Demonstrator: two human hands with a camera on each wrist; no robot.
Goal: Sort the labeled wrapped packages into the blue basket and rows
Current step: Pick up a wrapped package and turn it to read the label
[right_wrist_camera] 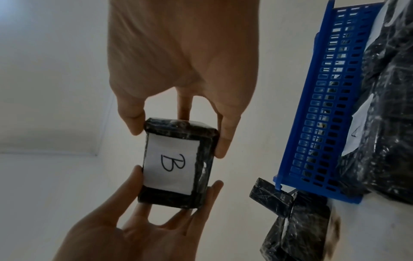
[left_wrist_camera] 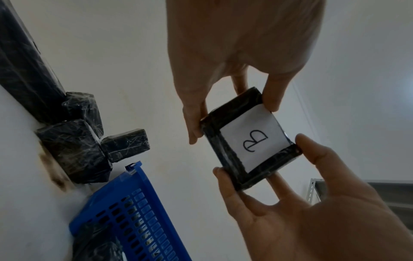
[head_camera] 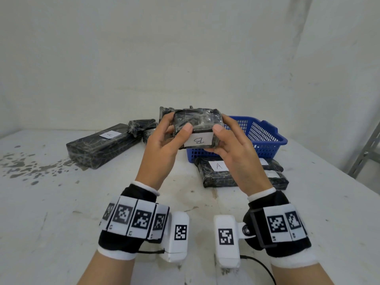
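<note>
The white table (head_camera: 61, 212) is carrying the whole sort, and the job is looking only partly done. The long package labeled A (head_camera: 98, 145) is lying at the far left, with several smaller wrapped packages (head_camera: 141, 125) bunching just beside its far end, their labels not readable, so these are probably still waiting. The blue basket (head_camera: 265, 138) is standing at the far right; whether anything is lying inside it cannot be told from the head view. In front of the basket a second package labeled A (head_camera: 216, 171) is lying flat, with more labeled packages (head_camera: 273, 173) touching its right side, which seems to be a row forming. The package labeled B (head_camera: 197, 128) is hanging in the air above the table, just in front of the basket. The left hand (head_camera: 164, 149) and right hand (head_camera: 234, 149) are both gripping it, thumbs and fingers curling round its opposite ends, label facing the person, so its placing is still to come
</note>
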